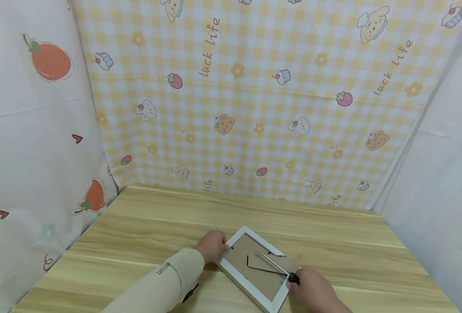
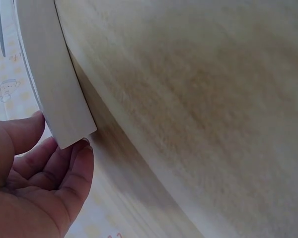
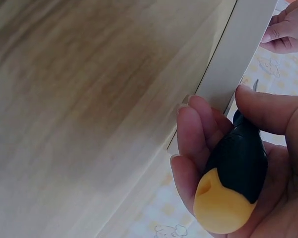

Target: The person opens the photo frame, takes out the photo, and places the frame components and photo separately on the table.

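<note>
A white picture frame (image 1: 241, 282) lies back side up on the table, its brown backing board (image 1: 260, 284) showing with small dark tabs at the rim and a thin black bent line across it. My left hand (image 1: 212, 246) grips the frame's left corner; in the left wrist view its thumb and fingers pinch the frame's pale side (image 2: 54, 74). In my right hand (image 1: 314, 287) is a screwdriver (image 1: 274, 263), its shaft slanting over the backing. The right wrist view shows the black and yellow handle (image 3: 238, 168) in the palm, with thumb and fingertips at the frame's edge.
The wood-grain table (image 1: 168, 217) runs back to a yellow checked cloth (image 1: 231, 95) hung behind it. White cloth with fruit prints (image 1: 51, 113) hangs on the left, and plain white cloth (image 1: 442, 174) on the right.
</note>
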Demonstrator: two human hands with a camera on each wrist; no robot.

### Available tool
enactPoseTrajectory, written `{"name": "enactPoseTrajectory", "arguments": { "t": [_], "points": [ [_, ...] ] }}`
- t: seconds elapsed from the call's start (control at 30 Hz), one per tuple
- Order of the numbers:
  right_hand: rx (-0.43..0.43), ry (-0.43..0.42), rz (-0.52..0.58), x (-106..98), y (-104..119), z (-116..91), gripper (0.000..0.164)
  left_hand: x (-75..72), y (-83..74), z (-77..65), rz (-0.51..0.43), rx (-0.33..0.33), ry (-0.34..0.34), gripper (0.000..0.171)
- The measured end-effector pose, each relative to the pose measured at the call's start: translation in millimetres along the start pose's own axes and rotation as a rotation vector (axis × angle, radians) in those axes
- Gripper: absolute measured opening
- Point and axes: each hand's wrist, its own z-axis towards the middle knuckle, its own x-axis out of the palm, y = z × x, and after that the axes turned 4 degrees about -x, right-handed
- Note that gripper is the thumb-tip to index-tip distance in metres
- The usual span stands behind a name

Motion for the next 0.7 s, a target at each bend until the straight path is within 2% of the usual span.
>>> {"name": "enactPoseTrajectory", "arguments": {
  "t": [0.23,0.53,0.7],
  "points": [
    [0.011,-0.003,0.014,-0.1,-0.1,2.7,0.034,-0.9,-1.4,-0.8,0.000,-0.026,-0.004,0.016],
    [0.046,0.017,0.034,-0.2,-1.3,6.9,0.034,-1.0,-1.2,-4.0,0.030,-0.012,-0.029,0.020],
    [0.033,-0.007,0.028,0.2,-2.8,8.4,0.035,-0.8,-1.3,-7.0,0.037,0.008,-0.039,0.021]
  ]
}}
